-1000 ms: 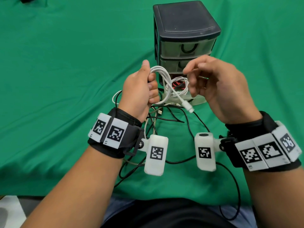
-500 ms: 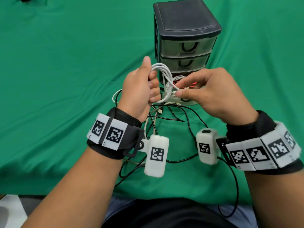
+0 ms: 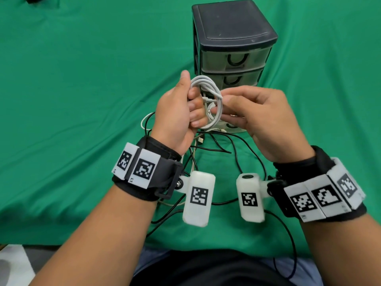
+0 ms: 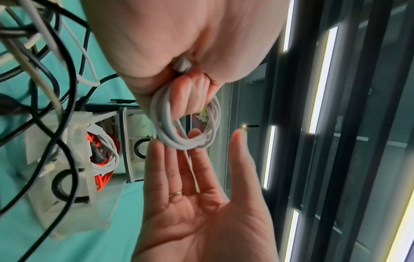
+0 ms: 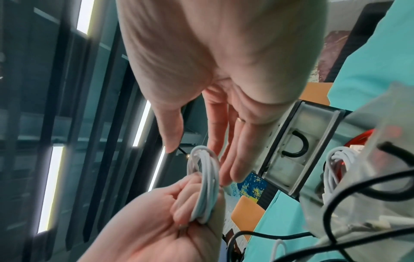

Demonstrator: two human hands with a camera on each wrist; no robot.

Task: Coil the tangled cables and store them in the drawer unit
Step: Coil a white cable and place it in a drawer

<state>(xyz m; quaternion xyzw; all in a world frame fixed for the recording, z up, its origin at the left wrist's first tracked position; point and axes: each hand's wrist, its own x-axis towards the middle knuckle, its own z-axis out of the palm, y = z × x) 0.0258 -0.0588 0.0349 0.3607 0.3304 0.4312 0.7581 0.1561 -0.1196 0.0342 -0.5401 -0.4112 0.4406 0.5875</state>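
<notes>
White cable coil point(image 3: 208, 104): held just in front of the drawer unit point(image 3: 233, 48), left hand point(image 3: 177, 112) curled round it; its loose plug end, dangling a second ago, is now tucked in by the right hand point(image 3: 257, 114), whose fingers point(image 4: 199, 159) lie straight against the loops, so coiling looks near done. Bottom drawer point(image 4: 67, 159) of the unit: pulled open, holding a red and a white cable; black cables point(image 3: 237, 149) remain tangled on the tabletop before the unit.

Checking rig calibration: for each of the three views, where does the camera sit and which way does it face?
Head: worn on the head, facing forward and down at the green cloth; both forearms, left hand and right hand show.
Left wrist: under the left wrist, looking along the palm at the white cable coil; the right hand's open palm faces it.
Right wrist: under the right wrist, looking along straight fingers at the coil in the left fist.
Shared: all three show the coil and the drawer unit.
</notes>
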